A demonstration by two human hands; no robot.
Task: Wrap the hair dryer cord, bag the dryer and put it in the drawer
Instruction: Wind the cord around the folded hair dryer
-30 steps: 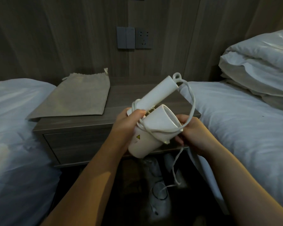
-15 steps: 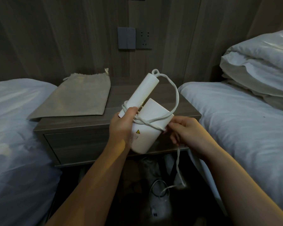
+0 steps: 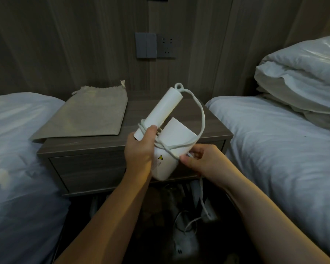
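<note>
A white folding hair dryer [image 3: 171, 138] is held in front of the nightstand, handle pointing up and away. My left hand [image 3: 141, 153] grips it where handle meets barrel. Its white cord [image 3: 202, 115] loops from the handle tip down around the barrel, with a few turns wound on. My right hand [image 3: 204, 161] pinches the cord just below the barrel; the loose end hangs toward the dark floor. A beige drawstring bag [image 3: 91, 115] lies flat on the left of the nightstand top. The drawer [image 3: 88, 168] under it is closed.
The wooden nightstand [image 3: 213, 130] stands between two white beds, one left [image 3: 17, 149] and one right [image 3: 284, 145]. Folded white bedding [image 3: 301, 77] is piled at the right. Switches and a socket [image 3: 154, 45] sit on the wall panel. White slippers lie on the floor below.
The dryer has tilted so its handle points more upright and left. My right hand has drawn the cord across the barrel and down beneath it, tightening the loop.
</note>
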